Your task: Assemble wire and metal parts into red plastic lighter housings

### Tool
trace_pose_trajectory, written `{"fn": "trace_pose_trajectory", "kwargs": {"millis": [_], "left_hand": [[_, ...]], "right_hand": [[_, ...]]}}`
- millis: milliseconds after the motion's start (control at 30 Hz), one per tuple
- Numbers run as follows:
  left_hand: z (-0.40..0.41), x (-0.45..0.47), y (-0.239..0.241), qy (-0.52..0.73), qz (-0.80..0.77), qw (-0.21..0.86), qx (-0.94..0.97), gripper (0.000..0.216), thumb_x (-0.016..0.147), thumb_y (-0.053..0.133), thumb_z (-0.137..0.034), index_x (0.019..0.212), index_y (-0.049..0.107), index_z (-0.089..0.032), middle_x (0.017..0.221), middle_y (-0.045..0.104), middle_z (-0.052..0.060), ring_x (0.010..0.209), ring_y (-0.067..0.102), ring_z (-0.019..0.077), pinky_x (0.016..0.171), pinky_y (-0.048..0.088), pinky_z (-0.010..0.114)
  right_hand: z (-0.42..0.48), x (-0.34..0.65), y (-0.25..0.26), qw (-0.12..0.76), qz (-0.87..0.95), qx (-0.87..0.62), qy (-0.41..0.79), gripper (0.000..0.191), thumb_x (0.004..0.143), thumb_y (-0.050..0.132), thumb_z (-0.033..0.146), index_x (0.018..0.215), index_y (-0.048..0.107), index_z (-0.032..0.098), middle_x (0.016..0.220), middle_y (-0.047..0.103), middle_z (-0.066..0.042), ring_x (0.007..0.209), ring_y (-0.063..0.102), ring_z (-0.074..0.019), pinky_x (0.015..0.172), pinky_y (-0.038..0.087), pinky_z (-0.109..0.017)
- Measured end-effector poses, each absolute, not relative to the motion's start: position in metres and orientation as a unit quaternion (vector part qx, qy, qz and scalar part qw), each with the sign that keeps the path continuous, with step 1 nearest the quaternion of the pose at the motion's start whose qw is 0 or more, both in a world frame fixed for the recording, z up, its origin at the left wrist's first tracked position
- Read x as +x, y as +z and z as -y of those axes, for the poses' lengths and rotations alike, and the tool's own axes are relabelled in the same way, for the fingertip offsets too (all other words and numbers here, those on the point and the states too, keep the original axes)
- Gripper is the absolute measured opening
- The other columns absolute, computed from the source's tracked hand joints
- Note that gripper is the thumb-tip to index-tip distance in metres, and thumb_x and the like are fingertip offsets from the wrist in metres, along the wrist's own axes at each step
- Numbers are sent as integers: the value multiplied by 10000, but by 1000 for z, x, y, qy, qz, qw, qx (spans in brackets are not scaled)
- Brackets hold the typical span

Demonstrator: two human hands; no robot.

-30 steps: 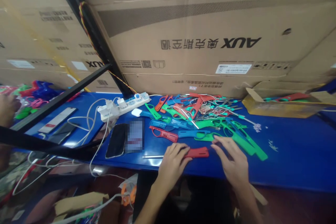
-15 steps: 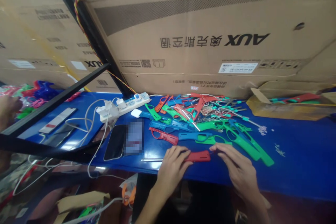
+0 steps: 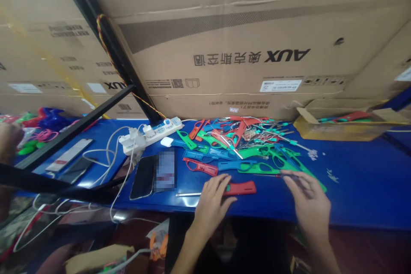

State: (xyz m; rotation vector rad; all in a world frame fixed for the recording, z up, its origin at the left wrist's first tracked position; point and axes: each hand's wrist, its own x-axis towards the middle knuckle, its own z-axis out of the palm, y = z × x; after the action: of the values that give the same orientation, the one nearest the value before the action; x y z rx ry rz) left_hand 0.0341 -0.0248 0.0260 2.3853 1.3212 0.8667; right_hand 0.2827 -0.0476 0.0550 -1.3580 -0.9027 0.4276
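My left hand is closed around a red utility lighter near the table's front edge, covering its middle. The lighter's metal tube sticks out to the left. Over to the right, my right hand grips a slim screwdriver, its thin shaft pointing left. The hand hides most of its handle. Just behind the hands lie a red lighter casing, a blue casing and several green casings.
A heap of casings and wired metal tubes lies at the back. Right of it stands an open carton with lighter parts. Phones and a white power strip with cables lie left, beside a black metal frame. Another person's hand shows far left.
My right hand has moved right, away from the red lighter, and the screwdriver now shows in it. The left hand keeps the lighter in nearly the same place. The view has shifted slightly.
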Motion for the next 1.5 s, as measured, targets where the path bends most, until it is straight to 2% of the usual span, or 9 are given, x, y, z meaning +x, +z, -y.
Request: {"fn": "trace_pose_trajectory", "kwargs": {"millis": [100, 267, 467, 600, 700, 833, 1000, 1200, 1500], "left_hand": [[28, 25, 24, 318, -473, 120, 813, 590, 887, 759, -309, 1416, 522, -198, 1376, 622, 115, 1264, 547, 304, 1041, 472, 501], [35, 13, 21, 319, -501, 87, 800, 269, 904, 732, -250, 1154, 667, -176, 1196, 689, 93, 1164, 559, 312, 981, 483, 499], [27, 21, 43, 264, -460, 57, 846, 234, 963, 637, -373, 1075, 699, -177, 1080, 722, 77, 973, 650, 248, 865, 513, 437], [21, 23, 85, 241, -423, 9, 873, 237, 994, 595, -381, 1045, 713, -182, 1098, 733, 84, 1046, 665, 274, 996, 481, 510], [34, 15, 116, 309, -386, -12, 869, 337, 1016, 571, -320, 1329, 603, -199, 1390, 632, 116, 1349, 524, 320, 1203, 268, 622], [51, 3, 111, 409, -343, 132, 835, 256, 1022, 501, -201, 1218, 655, -264, 1167, 739, 68, 1116, 672, 240, 1082, 466, 486], [33, 8, 52, 352, -425, 282, 785, 316, 1071, 409, -282, 1007, 712, -220, 937, 754, 47, 899, 696, 188, 929, 524, 351], [12, 12, 43, 314, -442, 393, 743, 362, 1049, 461, -399, 878, 723, -218, 766, 688, 4, 795, 655, 172, 879, 506, 307], [3, -4, 46, 327, -435, 526, 653, 382, 1019, 501, -468, 935, 736, -179, 732, 649, -3, 746, 612, 152, 765, 477, 251]], "right_hand": [[51, 305, 35, 593, 425, -653, 204, 401, 777, 794, 536, 942, 666, 194, 941, 782, -93, 902, 751, -278, 825, 593, -419], [48, 326, 15, 424, 609, -669, 45, 547, 863, 581, 748, 838, 706, 216, 890, 741, -89, 852, 695, -284, 801, 544, -450], [42, 274, 38, 308, 795, -522, -5, 413, 980, 597, 490, 1330, 626, 273, 1310, 674, -108, 1212, 619, -287, 1007, 479, -479], [30, 240, 49, 292, 821, -490, 6, 221, 1011, 553, 333, 1127, 721, 248, 1008, 779, -60, 916, 723, -225, 839, 529, -362], [22, 238, 50, 317, 782, -536, -11, 270, 1030, 513, 394, 1006, 721, 224, 880, 774, -46, 751, 721, -197, 665, 489, -287], [23, 249, 47, 356, 703, -615, -45, 476, 1002, 508, 543, 669, 614, 220, 510, 597, 15, 442, 559, -154, 490, 339, -261], [26, 253, 42, 367, 648, -665, -66, 634, 952, 475, 667, 497, 469, 226, 469, 529, -3, 430, 485, -143, 493, 279, -269], [23, 252, 34, 355, 603, -712, -62, 516, 948, 483, 624, 681, 668, 224, 484, 568, -6, 443, 520, -169, 522, 307, -274], [22, 253, 31, 339, 590, -731, -44, 473, 936, 445, 536, 673, 673, 217, 493, 590, -37, 464, 521, -185, 538, 275, -285]]}}
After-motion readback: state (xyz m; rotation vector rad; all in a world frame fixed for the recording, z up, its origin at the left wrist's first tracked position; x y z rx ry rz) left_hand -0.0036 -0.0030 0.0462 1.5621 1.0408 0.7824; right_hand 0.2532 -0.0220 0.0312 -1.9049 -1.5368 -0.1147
